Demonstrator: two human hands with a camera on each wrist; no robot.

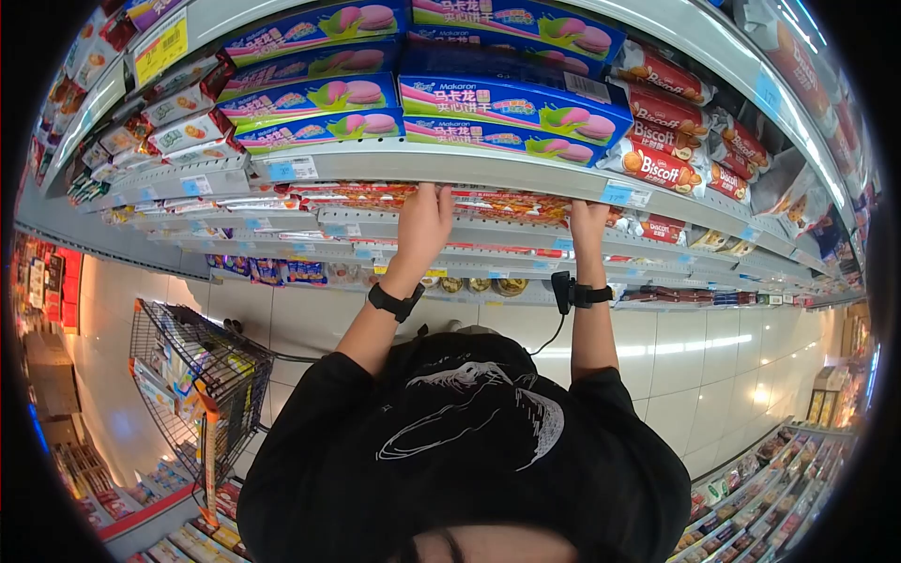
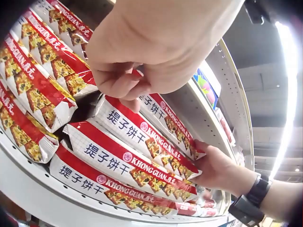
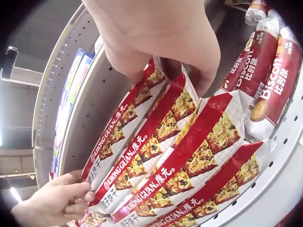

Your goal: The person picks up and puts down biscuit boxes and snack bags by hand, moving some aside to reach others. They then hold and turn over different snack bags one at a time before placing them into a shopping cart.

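Both hands are at a stack of red-and-white Khong Guan biscuit packs (image 2: pixel 118 156) (image 3: pixel 161 170) on the shelf below the blue Makaron boxes. My left hand (image 1: pixel 425 225) (image 2: pixel 161 42) (image 3: pixel 54 201) pinches the left end of an upper pack with curled fingers. At the other end, my right hand (image 1: pixel 588 228) (image 2: pixel 220 168) (image 3: pixel 161 35) grips the upper pack end between thumb and fingers. Its fingertips are partly hidden behind the packs. The packs lie flat, several high, with printed fronts facing outward.
Above are blue Makaron boxes (image 1: pixel 511 103) on a metal shelf (image 1: pixel 375 161). Red Biscoff packs (image 1: pixel 662 169) (image 3: pixel 274 80) lie to the right. More packs (image 2: pixel 33 85) stand left of the stack. A wire shopping cart (image 1: pixel 235 385) holding goods is on the floor at the left.
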